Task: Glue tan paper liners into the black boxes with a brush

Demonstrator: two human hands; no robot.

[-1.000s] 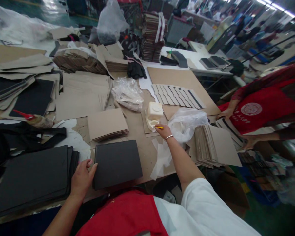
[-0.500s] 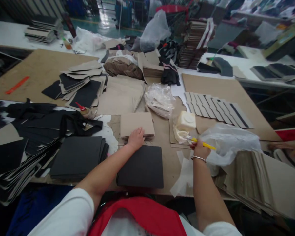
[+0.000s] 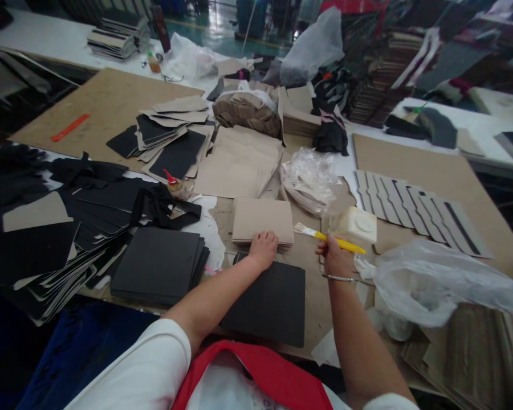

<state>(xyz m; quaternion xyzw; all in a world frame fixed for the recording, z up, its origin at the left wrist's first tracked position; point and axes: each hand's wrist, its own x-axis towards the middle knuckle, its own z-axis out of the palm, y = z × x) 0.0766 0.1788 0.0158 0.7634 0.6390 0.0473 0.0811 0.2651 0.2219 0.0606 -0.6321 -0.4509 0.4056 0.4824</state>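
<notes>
Head view, left hand (image 3: 264, 250) stretched forward onto tan stack (image 3: 261, 216), grip unclear, right hand (image 3: 339, 261) pinching yellow brush (image 3: 347, 245) sideways

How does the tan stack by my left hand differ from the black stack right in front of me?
Colour: the tan stack is pale brown; the black stack is dark all over on top.
Place: the black stack lies closer to your body than the tan stack.
Contact: your left hand rests on the tan stack, while your forearm passes above the black stack.
Both are rectangular and lie flat.
</notes>
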